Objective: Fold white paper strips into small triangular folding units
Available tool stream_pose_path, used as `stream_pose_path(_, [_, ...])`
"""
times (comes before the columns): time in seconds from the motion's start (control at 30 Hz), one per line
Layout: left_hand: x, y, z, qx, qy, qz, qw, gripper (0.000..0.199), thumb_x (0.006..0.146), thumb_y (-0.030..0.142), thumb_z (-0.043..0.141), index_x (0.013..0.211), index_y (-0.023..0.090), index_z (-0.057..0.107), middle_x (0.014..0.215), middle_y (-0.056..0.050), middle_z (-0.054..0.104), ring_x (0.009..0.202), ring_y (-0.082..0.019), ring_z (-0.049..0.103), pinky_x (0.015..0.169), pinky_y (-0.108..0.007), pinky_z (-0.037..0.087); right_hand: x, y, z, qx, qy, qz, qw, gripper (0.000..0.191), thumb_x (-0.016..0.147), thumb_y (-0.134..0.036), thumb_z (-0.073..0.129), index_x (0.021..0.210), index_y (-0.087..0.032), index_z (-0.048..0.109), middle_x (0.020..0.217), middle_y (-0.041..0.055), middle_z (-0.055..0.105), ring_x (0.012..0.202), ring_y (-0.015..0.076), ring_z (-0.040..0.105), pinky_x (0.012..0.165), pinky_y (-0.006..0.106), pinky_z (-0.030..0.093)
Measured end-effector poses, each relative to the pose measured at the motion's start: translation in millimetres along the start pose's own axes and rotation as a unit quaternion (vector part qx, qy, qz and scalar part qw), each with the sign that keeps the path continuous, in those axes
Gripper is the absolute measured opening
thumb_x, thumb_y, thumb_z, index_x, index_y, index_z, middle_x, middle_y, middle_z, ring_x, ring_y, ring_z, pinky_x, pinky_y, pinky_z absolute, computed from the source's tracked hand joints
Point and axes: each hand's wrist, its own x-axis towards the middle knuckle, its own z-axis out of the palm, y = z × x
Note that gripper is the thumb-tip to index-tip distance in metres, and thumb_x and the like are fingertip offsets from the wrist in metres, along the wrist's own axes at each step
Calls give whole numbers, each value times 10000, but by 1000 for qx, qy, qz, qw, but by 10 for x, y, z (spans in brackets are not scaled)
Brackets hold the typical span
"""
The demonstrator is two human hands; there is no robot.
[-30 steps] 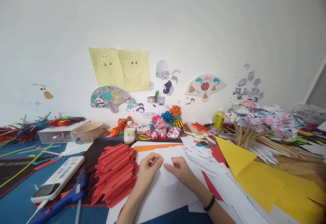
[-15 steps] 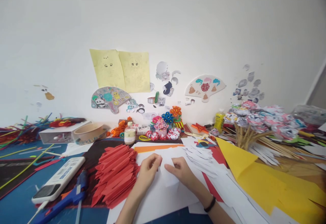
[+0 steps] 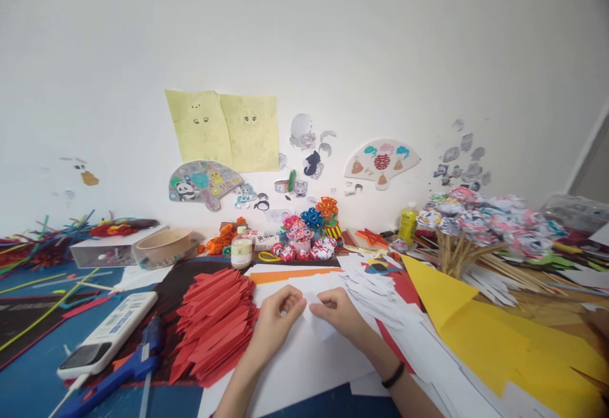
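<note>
A small white piece of paper [image 3: 320, 325] is held up between my two hands, above a large white sheet [image 3: 290, 373]. My left hand [image 3: 281, 316] pinches its left edge with thumb and fingers. On its right side my right hand [image 3: 337, 311], with a black band on the wrist, pinches it too. To the left of my left hand lies a tall pile of folded red paper strips [image 3: 214, 326]. Beyond my right hand, white paper pieces [image 3: 373, 291] are heaped.
At the left lie a blue glue gun [image 3: 143, 358] and a white power strip [image 3: 111, 329]. A small bottle [image 3: 242, 250] and paper flowers [image 3: 309, 231] stand behind. Yellow paper [image 3: 514, 348] and a bunch of stick-stemmed flowers [image 3: 476, 221] are to the right.
My hands have come a little closer together. The white paper between them has turned and shows a narrower, folded-looking shape.
</note>
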Motion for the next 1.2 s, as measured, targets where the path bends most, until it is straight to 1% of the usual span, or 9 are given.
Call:
stream_pose_path(0.1, [24,-36,-11,-107,52,-44,992,245,774,391,622,774,155,557,586,29,545,488,-85,455,470,-185,352,29,-14,-56,76,67,19,995,264,753,-401,629,692,-158,547,604,-37,439,515,93,409,461,211,299])
stream_pose_path(0.17, [33,-40,-15,-173,81,-84,978,281,750,415,641,788,163,524,587,16,586,473,-95,491,450,-188,367,43,-22,-73,137,97,37,985,340,753,-447,631,932,-164,574,685,-10,530,548,125,512,479,228,378])
stream_pose_path(0.23, [30,-30,-6,-221,100,-125,962,305,720,408,673,792,171,497,621,-7,629,518,-118,553,457,-188,386,44,-19,-56,185,86,49,978,429,752,-486,629,1030,-171,539,698,0,569,530,140,554,466,243,410])
stream_pose_path(0.37, [2,-8,70,-276,86,-163,943,315,690,375,706,753,178,468,656,-22,659,597,-134,610,516,-191,423,29,35,51,175,10,41,984,364,748,-484,649,842,-139,586,625,14,598,455,124,545,447,244,417])
stream_pose_path(0.47, [-10,-15,152,-267,63,-134,952,300,706,379,690,703,174,471,627,-8,644,537,-107,566,500,-187,405,35,87,94,130,40,21,990,347,760,-468,649,709,-129,595,582,21,600,457,119,544,458,235,418])
stream_pose_path(0.6, [-12,-37,233,-214,24,-118,969,303,704,409,681,683,155,516,572,6,605,451,-85,495,440,-185,358,51,108,60,121,85,4,989,328,761,-461,654,746,-137,608,590,22,620,470,116,546,475,230,426])
stream_pose_path(0.73, [-14,-74,273,-194,-11,-121,973,340,698,459,668,719,139,553,582,-2,607,424,-86,487,411,-191,345,44,104,50,129,73,-4,989,330,787,-467,623,711,-146,603,571,17,616,484,120,557,488,230,427])
stream_pose_path(1.0, [-22,-138,235,-114,-13,-79,990,337,751,474,619,714,146,549,618,-12,615,444,-82,485,436,-191,361,20,132,6,107,99,31,989,403,687,-499,689,547,-162,520,492,11,596,371,99,481,398,219,365])
stream_pose_path(1.2, [-25,-124,240,-107,11,-81,991,357,770,490,584,662,158,507,590,-1,590,423,-79,452,436,-194,344,34,112,38,128,63,8,990,407,762,-514,621,618,-133,621,541,27,617,449,114,528,476,232,414])
